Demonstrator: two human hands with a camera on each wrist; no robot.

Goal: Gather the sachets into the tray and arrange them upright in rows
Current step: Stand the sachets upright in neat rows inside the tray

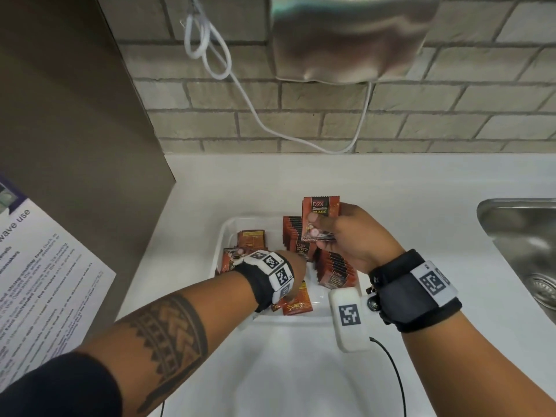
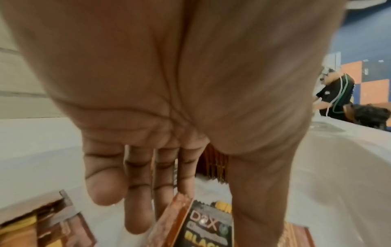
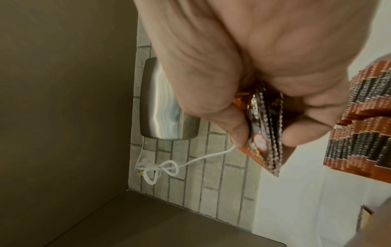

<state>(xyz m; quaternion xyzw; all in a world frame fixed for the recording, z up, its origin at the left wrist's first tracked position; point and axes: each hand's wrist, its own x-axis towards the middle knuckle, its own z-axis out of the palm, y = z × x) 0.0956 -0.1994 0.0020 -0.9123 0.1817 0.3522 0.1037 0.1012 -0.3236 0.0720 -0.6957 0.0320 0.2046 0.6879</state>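
A white tray [image 1: 222,233] sits on the white counter. Two rows of red-and-black sachets [image 1: 293,233] stand upright in its right half, also seen in the right wrist view as rows [image 3: 363,127]. Loose sachets [image 1: 251,240] lie flat at the tray's left and front. My right hand [image 1: 320,228] holds a small stack of sachets [image 1: 320,209] upright above the rows, thumb and fingers pinching the stack [image 3: 266,150]. My left hand [image 1: 296,261] reaches down into the tray. There a sachet [image 2: 203,225] sits between its thumb and straight index finger.
A steel sink [image 1: 523,236] lies at the right. A steel appliance [image 1: 352,34] hangs on the brick wall, its white cable [image 1: 301,136] drooping to the counter. A brown panel [image 1: 75,115] and a printed notice [image 1: 39,266] stand at the left. Another person [image 2: 338,93] is far off.
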